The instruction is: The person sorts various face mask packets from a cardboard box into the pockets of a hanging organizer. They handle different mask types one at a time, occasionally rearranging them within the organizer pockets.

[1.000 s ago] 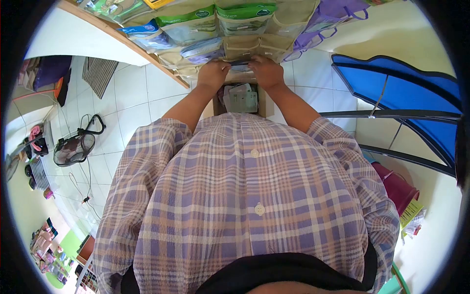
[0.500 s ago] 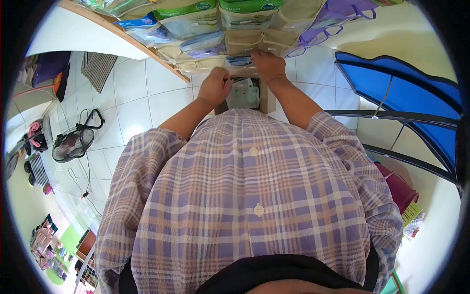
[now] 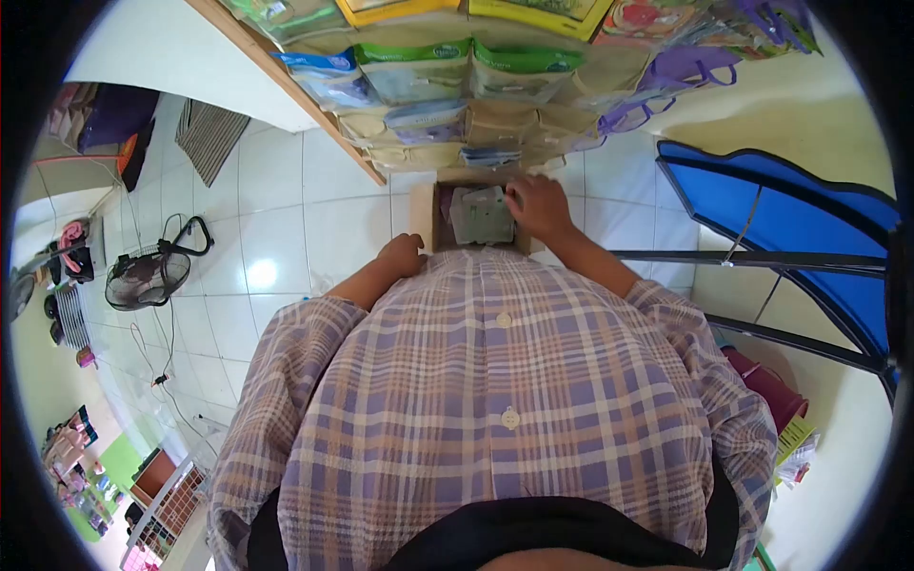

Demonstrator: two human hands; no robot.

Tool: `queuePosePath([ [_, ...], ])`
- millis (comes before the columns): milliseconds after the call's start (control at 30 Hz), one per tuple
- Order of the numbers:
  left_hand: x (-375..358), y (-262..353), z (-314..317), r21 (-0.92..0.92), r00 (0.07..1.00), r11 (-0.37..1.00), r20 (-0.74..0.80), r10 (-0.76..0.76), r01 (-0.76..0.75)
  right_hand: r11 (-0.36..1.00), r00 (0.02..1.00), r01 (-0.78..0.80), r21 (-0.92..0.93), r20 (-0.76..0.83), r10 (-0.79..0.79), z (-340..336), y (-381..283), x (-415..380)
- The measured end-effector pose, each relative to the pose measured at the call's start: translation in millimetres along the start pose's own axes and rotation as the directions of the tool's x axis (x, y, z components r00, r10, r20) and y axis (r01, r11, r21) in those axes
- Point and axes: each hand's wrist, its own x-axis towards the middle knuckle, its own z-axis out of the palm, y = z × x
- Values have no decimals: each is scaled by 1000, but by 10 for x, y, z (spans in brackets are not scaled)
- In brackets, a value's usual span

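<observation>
My left hand (image 3: 402, 255) is low beside the front of the plaid shirt, left of a cardboard box (image 3: 425, 217). Its fingers are curled in, and nothing shows in them. My right hand (image 3: 541, 207) is over the right rim of the box, its fingers bent and a little apart, with no object visible between them. Inside the box lie pale green-grey clear packets (image 3: 484, 219). Just beyond it hangs a beige pocket organizer (image 3: 500, 124). A blue-grey packet (image 3: 490, 155) fills one low pocket near my right hand.
Higher pockets hold green-topped packs (image 3: 414, 52) and yellow packs (image 3: 543, 11). Purple bags (image 3: 633, 114) hang on the right. A blue panel on a black frame (image 3: 790, 228) stands at right. On the tiled floor (image 3: 347, 190) at left lies a black fan (image 3: 150, 276).
Both hands have come away from the low organizer pockets. My left hand dropped back towards the shirt, and my right hand lowered to the box's right side. The view tilted up.
</observation>
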Motion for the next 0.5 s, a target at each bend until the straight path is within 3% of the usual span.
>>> queuePosePath([
  [67,24,57,-90,-32,998,999,-63,25,-27,994,971,-108,0,216,106,132,62,-61],
  [133,87,44,-134,-18,981,990,-136,138,-142,978,762,-189,-85,616,201,401,222,-61],
  [167,76,104,-233,-3,977,989,-157,146,-148,986,759,-129,-106,629,167,504,285,-134],
  [233,-9,362,-419,393,986,905,33,161,-160,982,704,-88,-170,687,182,471,224,-248],
  [267,-11,465,-457,435,984,883,92,151,-176,971,652,-105,-214,723,229,420,167,-261],
  [333,-58,671,-552,460,976,865,167,139,-202,969,639,-114,-219,731,240,699,278,-364],
  [400,-8,646,-468,486,982,858,162,97,-165,997,569,-58,-50,819,74,585,242,-419],
  [500,370,215,-7,627,972,772,228,-50,-107,994,613,-91,53,790,15,547,304,-527],
])
